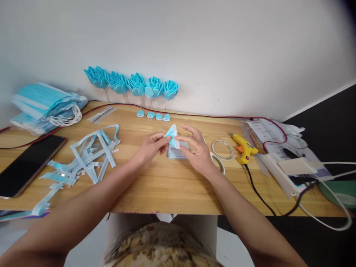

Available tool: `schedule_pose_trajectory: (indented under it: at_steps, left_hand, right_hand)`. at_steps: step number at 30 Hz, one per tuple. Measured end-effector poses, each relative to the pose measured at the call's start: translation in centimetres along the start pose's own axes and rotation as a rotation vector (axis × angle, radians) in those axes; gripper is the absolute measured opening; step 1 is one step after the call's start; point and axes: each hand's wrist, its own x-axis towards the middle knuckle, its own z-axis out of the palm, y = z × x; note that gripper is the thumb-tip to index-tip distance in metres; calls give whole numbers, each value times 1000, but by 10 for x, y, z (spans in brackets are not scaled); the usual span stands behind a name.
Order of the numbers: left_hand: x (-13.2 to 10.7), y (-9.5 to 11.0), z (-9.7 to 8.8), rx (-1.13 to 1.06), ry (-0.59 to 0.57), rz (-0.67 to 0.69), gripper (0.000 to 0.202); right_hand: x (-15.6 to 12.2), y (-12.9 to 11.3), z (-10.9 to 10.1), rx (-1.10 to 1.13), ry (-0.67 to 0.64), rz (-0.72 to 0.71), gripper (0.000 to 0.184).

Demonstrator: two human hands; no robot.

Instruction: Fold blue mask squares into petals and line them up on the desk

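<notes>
My left hand [154, 145] pinches a small folded piece of light-blue mask fabric [171, 136] between thumb and fingers. The piece is roughly triangular, with a white edge facing right. My right hand [196, 148] is beside it, fingers spread; the index fingertip touches the white edge and the thumb is apart, lower down. Beneath both hands lies a stack of cut light-blue fabric pieces [177, 153], partly hidden by my right hand. Several small folded blue petals [151, 115] sit in a row farther back on the wooden table [155, 185].
Several blue fabric roses [136, 84] on sticks lean against the wall. To the left are mask packs [41, 102], cut strips [94, 150] and a phone [29, 163]. Rightward lie tape rolls [223, 158], a yellow glue gun [244, 146] and a power strip [278, 174] with cables.
</notes>
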Motion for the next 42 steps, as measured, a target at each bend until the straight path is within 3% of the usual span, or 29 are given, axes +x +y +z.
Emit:
schedule_pose_trajectory:
  at_steps: [8, 14, 21, 33, 37, 42]
  left_hand:
    - [-1, 0, 2, 147, -20, 65, 35]
    - [0, -3, 2, 217, -18, 96, 35]
    - [0, -4, 3, 225, -23, 98, 35]
    - [0, -6, 2, 297, -35, 111, 37]
    - [0, -6, 2, 336, -40, 127, 37]
    - [-1, -3, 3, 374, -46, 147, 36]
  right_hand:
    - [0, 3, 2, -16, 17, 12, 11]
    - [1, 4, 4, 164, 12, 129, 7]
    - [-1, 10, 10, 466, -1, 302, 14]
    - [1, 8, 11, 584, 23, 451, 19]
    - [2, 7, 11, 711, -16, 503, 41]
    - [3, 2, 9, 647, -45, 479, 23]
